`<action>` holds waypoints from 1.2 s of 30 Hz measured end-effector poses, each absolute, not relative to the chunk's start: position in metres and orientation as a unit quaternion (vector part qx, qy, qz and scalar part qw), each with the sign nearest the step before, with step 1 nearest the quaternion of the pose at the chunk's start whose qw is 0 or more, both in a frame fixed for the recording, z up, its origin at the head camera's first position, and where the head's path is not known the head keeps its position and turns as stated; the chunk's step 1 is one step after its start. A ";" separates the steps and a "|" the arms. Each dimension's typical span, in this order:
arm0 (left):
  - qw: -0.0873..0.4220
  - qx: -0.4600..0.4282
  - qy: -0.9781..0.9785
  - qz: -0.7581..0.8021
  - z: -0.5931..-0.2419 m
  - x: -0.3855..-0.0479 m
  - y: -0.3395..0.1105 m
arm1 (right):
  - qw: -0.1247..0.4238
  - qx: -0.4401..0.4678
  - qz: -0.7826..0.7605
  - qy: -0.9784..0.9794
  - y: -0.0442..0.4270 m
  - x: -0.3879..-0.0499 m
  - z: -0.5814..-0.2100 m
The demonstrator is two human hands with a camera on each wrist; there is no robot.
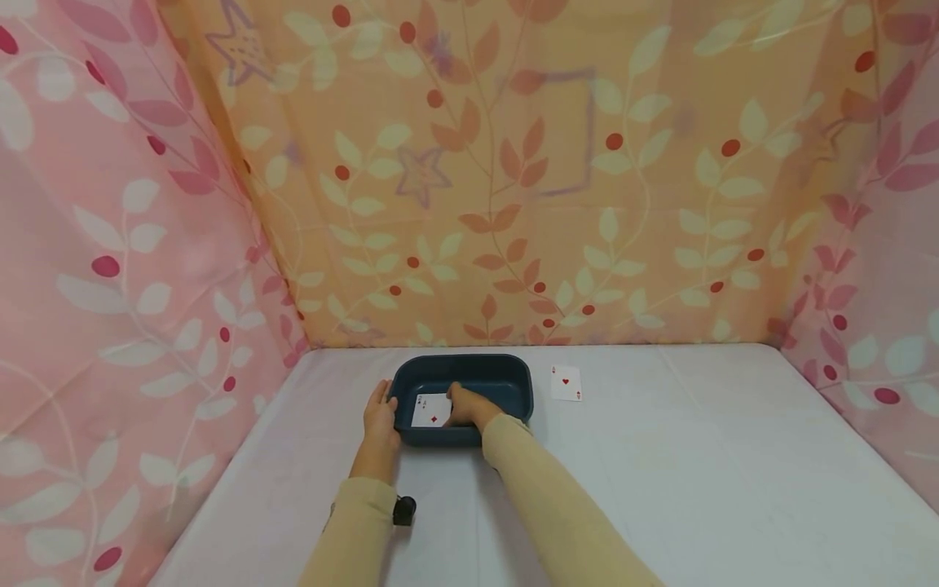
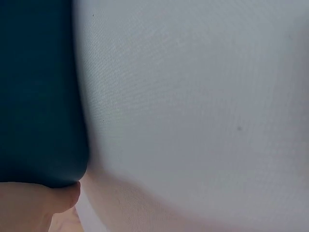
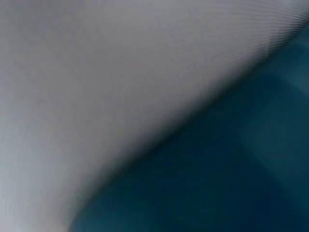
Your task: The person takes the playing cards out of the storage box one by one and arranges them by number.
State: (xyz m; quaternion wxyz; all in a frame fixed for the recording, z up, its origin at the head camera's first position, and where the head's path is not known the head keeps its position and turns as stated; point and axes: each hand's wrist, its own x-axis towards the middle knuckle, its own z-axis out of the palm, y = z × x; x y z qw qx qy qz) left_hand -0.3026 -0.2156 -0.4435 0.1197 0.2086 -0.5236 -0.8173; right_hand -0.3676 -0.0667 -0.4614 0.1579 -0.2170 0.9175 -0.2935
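A dark blue rectangular bin stands on the white-covered table in the head view. My left hand holds its left end, with the thumb at the rim and the fingers along the outer wall. In the left wrist view, part of the left hand touches the bin wall. Inside the bin, my right hand grips overlapping white playing cards at their right side; a red diamond shows on the top one. Only the bin wall and table appear, blurred, in the right wrist view.
Another playing card, with a red heart, lies face up just right of the bin. A white cloth covers the table. Floral curtains hang behind it and at both sides. A small black device sits at the left wrist.
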 end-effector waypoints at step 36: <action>0.137 0.184 -0.505 -0.832 -0.447 -0.303 -0.215 | 0.138 -0.237 -0.577 0.769 -0.052 -0.354 -0.437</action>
